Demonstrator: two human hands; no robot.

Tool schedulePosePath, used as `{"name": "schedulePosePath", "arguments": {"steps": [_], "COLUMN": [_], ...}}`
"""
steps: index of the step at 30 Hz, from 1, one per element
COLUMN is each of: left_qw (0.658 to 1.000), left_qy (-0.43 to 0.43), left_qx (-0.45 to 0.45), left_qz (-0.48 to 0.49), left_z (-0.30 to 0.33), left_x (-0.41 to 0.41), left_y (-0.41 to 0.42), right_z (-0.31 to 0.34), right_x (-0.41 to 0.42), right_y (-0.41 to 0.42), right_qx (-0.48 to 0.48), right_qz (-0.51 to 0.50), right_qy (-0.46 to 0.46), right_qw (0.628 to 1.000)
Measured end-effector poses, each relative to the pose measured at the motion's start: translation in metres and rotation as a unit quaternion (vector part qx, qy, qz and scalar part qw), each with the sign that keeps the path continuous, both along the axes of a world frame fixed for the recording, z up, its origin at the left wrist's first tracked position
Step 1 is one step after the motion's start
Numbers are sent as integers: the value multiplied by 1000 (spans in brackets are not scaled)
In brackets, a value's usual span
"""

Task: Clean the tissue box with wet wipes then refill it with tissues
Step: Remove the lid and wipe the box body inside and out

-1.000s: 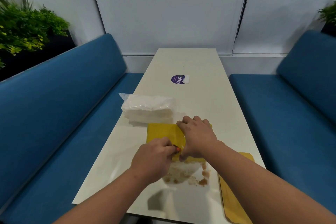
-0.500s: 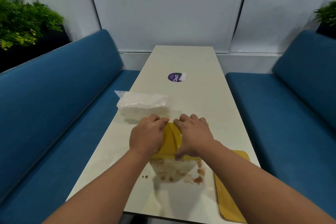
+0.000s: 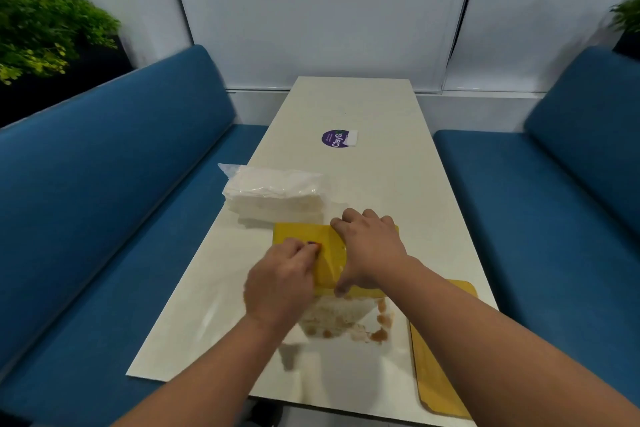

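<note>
Right hand (image 3: 372,253) lies flat on the yellow tissue box (image 3: 329,253); left hand (image 3: 280,282), seemingly curled, presses its top.

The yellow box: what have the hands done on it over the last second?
The left hand slid up the yellow box, then back toward the person, as if rubbing it. The right hand kept pressing the box down. The tissue pack and brown stains stayed put.
</note>
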State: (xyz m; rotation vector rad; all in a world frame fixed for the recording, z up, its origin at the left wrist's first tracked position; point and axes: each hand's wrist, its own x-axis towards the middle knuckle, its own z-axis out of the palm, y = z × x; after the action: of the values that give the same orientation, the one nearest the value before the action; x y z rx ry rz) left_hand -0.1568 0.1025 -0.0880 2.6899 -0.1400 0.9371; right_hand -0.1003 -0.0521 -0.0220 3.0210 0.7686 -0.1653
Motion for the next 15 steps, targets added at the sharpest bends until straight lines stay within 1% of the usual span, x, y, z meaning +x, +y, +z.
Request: {"name": "schedulePosePath", "arguments": {"steps": [2,3,6,8,11,13,15], "left_qw": [999,1000,997,991,981,982,988], "left_qy": [5,7,24,35,9,-23,-23], "left_qx": [18,6,-64,-104,-168,-177,-153], "left_qz": [-31,-24,39,70,98,59,9], "left_z": [1,5,12,11,10,6,-3], "left_x": [7,14,28,23,9,3,1], "left_y": [-10,-10,10,33,50,38,19], "right_z": [-2,-3,-2,1,4,3,3], "right_x": [-1,-2,-3,-1,2,2,3], "right_y": [1,1,2,2,3,3,2], "right_qx": [-3,-3,-8,-12,-11,-10,-13], "right_qz": [0,0,-1,0,3,-1,-4], "right_qy": [2,4,6,9,12,15,15], "right_qw": [1000,1000,1000,1000,1000,1000,1000]}}
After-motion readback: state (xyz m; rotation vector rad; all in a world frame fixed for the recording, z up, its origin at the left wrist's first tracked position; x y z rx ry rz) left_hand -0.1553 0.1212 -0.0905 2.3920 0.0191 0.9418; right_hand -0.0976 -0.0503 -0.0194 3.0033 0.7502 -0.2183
